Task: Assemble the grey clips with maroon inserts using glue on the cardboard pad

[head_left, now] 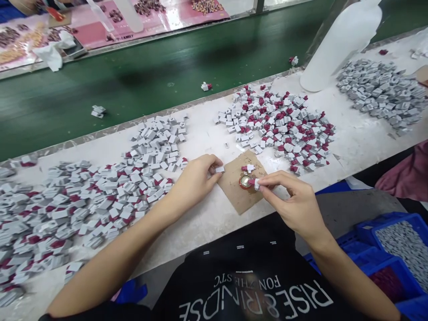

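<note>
Between the thumb and fingers of my left hand is a small grey plastic part, held at the left edge of a brown cardboard square. My right hand pinches a grey-and-maroon plastic piece, its maroon end over a small round cap with a red rim and something shiny inside. Another grey-and-maroon piece lies on the cardboard just beyond the cap. Wet-looking spots mark the cardboard around it.
A heap of grey parts with maroon bits spreads along the left. Grey-and-maroon pieces are piled beyond my right hand, grey parts farther right. A green conveyor belt runs behind the white table. Blue bins stand low at right.
</note>
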`<state>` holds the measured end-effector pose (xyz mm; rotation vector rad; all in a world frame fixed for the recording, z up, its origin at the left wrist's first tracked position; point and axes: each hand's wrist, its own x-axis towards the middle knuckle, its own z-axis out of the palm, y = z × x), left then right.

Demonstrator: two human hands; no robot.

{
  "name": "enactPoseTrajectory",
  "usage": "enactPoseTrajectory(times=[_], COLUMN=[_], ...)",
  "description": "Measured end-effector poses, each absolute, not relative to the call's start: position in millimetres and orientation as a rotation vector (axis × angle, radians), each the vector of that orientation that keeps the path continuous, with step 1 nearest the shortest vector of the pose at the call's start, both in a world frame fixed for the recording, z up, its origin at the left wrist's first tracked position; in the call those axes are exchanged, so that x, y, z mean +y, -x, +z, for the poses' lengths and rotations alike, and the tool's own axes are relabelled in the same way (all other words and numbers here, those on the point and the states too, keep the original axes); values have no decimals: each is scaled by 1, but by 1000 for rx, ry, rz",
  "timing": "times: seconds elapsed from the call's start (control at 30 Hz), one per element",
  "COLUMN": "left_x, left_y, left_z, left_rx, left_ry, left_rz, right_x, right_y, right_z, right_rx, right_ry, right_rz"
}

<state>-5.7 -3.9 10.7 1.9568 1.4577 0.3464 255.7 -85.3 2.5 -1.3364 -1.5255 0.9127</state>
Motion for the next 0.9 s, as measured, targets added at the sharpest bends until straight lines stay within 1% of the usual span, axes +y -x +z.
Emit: enactPoseTrajectory(times=[0.2,0.43,0.63,0.73,0.9], left_x=[-3,0,4,5,3], left_y=[3,-6,-7,-8,-22], left_z=[13,33,31,32,41], left_rx=[1443,1388,1342,1257,1037], left_ry=[-2006,-1817,-1738,-1607,-1321], left_rz=[328,549,635,703,762], right_x=[-83,-74,-73,-71,-54], right_y=[-256,-257,-256,-258,-258], right_z=[2,7,11,13,14], right_rx=[-1542,-1568,-1553,-1444,-1076], right_ry=[1329,1353,1354,1326,1135], right_rz=[922,954,944,946,1137])
